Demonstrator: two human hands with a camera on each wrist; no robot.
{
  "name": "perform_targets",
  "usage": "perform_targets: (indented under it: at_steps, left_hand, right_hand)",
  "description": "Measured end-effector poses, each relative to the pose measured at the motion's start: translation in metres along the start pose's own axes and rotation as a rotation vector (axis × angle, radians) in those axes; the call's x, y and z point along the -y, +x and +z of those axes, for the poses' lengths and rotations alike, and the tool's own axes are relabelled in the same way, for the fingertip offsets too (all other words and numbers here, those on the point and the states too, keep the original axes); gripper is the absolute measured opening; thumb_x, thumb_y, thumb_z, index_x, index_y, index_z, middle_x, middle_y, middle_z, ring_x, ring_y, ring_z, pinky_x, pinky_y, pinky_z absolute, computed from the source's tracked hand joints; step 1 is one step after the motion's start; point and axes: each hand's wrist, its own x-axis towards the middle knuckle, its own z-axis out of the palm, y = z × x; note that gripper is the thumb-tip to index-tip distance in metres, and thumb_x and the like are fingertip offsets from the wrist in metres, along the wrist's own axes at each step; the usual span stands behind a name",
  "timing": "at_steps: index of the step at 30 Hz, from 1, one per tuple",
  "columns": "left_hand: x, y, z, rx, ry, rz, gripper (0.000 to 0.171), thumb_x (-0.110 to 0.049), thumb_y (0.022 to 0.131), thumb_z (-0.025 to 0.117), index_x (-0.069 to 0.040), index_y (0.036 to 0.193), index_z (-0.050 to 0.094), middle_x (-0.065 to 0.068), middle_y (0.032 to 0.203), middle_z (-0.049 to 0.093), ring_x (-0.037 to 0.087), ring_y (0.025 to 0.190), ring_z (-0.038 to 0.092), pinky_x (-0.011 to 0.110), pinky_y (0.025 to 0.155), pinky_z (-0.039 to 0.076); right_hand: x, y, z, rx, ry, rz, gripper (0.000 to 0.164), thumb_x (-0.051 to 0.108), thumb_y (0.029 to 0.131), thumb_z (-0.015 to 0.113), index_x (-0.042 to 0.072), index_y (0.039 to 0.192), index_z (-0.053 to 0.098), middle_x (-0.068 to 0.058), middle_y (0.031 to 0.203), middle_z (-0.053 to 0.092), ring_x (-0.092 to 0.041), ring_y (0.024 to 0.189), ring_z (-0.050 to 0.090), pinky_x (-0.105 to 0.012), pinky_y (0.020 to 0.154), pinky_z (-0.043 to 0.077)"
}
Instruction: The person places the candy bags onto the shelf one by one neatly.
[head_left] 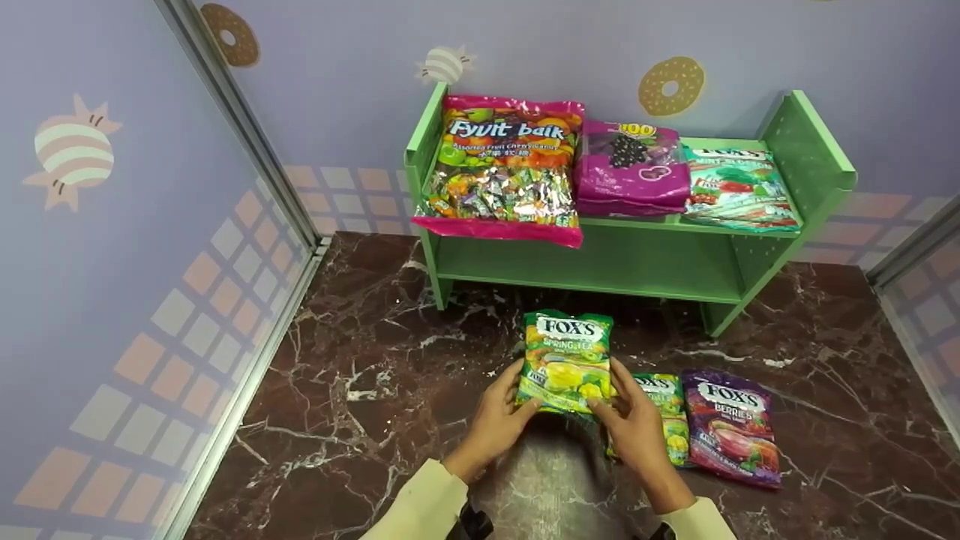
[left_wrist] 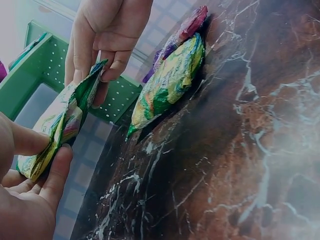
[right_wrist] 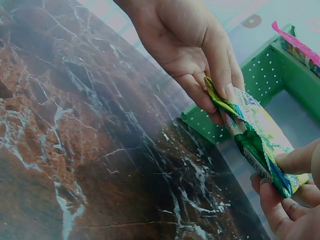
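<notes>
Both hands hold a green and yellow Fox's Spring Tea candy bag [head_left: 566, 367] above the marble-patterned table. My left hand [head_left: 499, 409] pinches its lower left corner, thumb on the front and fingers behind. At the lower right corner, my right hand [head_left: 634, 424] grips it the same way. Seen edge-on in both wrist views, the bag is puffed in the middle. Behind my right wrist lies a second green Fox's bag [head_left: 675, 427], partly hidden by that hand. Beside it is a purple Fox's Berries bag [head_left: 739, 427].
A green two-tier shelf [head_left: 585, 266] stands at the back against the wall. Its upper tier bears a large Fyvit baik candy bag [head_left: 506, 169], a purple candy bag [head_left: 634, 176] and teal Fox's mint bags [head_left: 739, 187]. Panels [head_left: 112, 300] enclose the marble-patterned table [head_left: 360, 397].
</notes>
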Motion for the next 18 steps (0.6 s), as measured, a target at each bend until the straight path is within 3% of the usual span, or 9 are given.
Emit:
perform_targets:
  at_steps: [10,18]
  left_hand:
    - [-0.009,0.012,-0.001,-0.015,0.054,0.033,0.063,-0.01,0.095,0.06,-0.003,0.15,0.03,0.025,0.142,0.047,0.038,0.127,0.052,0.047,0.094,0.052]
    - [-0.017,0.023,-0.002,-0.013,0.077,-0.007,0.064,-0.013,0.097,0.058,-0.007,0.152,0.028,0.021,0.151,0.037,0.037,0.134,0.045,0.05,0.1,0.047]
  right_hand:
    - [0.006,0.013,-0.005,0.006,-0.022,0.002,0.069,0.015,0.094,0.064,0.017,0.153,0.029,-0.012,0.156,0.034,-0.036,0.128,0.053,-0.046,0.099,0.049]
    - [0.012,0.025,-0.009,0.016,-0.014,-0.004,0.07,0.013,0.095,0.062,0.017,0.154,0.026,-0.01,0.157,0.033,-0.034,0.129,0.052,-0.04,0.094,0.052]
